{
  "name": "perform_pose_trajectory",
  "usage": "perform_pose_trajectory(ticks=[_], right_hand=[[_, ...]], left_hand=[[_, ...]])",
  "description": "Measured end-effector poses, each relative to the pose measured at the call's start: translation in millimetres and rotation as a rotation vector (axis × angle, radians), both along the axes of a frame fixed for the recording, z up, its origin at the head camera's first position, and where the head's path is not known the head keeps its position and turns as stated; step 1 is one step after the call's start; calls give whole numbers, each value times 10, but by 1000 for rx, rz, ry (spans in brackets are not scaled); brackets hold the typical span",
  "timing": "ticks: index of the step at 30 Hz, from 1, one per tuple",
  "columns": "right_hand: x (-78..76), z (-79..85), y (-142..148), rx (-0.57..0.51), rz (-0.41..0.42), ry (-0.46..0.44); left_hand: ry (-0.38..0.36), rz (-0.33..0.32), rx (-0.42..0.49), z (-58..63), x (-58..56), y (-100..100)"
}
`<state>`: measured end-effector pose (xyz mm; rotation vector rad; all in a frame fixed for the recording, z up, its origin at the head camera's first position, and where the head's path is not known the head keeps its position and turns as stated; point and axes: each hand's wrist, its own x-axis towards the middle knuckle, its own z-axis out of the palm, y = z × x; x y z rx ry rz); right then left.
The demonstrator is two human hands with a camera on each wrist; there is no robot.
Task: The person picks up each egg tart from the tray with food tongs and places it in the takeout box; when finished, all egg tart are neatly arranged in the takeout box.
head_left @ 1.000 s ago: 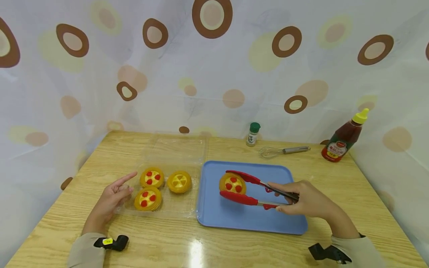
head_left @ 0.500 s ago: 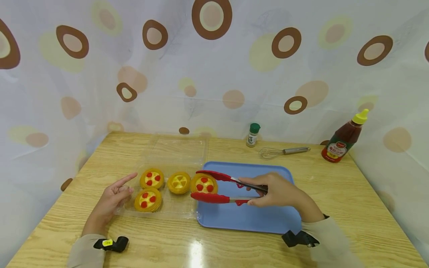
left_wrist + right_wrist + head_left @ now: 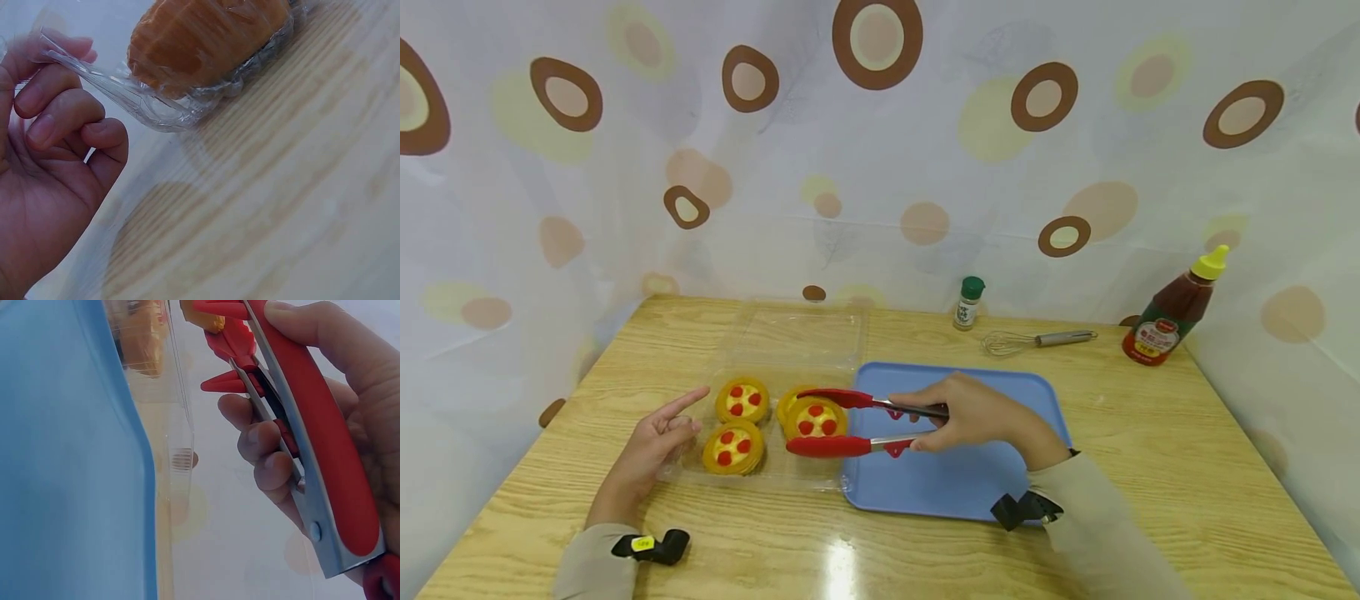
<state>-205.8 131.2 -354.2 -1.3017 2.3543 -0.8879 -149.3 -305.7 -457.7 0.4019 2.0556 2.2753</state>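
My right hand (image 3: 973, 412) grips red-tipped tongs (image 3: 827, 447), seen close in the right wrist view with the thumb on one arm and curled fingers on the other. Between the tong tips is an egg tart (image 3: 817, 425) with red pieces on top, over the right part of a clear plastic container (image 3: 790, 471). It partly hides another tart (image 3: 785, 403). Two red-topped tarts, one farther back (image 3: 742, 400) and one nearer (image 3: 733, 447), sit in the container's left part. My left hand (image 3: 643, 450) pinches the container's left rim, its index finger extended.
A blue tray (image 3: 925, 492) lies right of the container, whose clear lid (image 3: 797, 333) stands open behind. Farther back are a green-capped shaker (image 3: 968, 304), a whisk (image 3: 1037, 340) and a sauce bottle (image 3: 1172, 312). A patterned curtain surrounds the table.
My right hand has moved left with the tongs and the tart, from above the blue tray to over the container. The left hand has stayed in place at the rim.
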Motion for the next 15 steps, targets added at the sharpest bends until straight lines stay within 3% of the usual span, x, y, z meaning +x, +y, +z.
perform_pose_trajectory(ticks=[15], right_hand=[[-128,53,-324,132,104,-30]], left_hand=[[14,7,-3,-14,0,-2]])
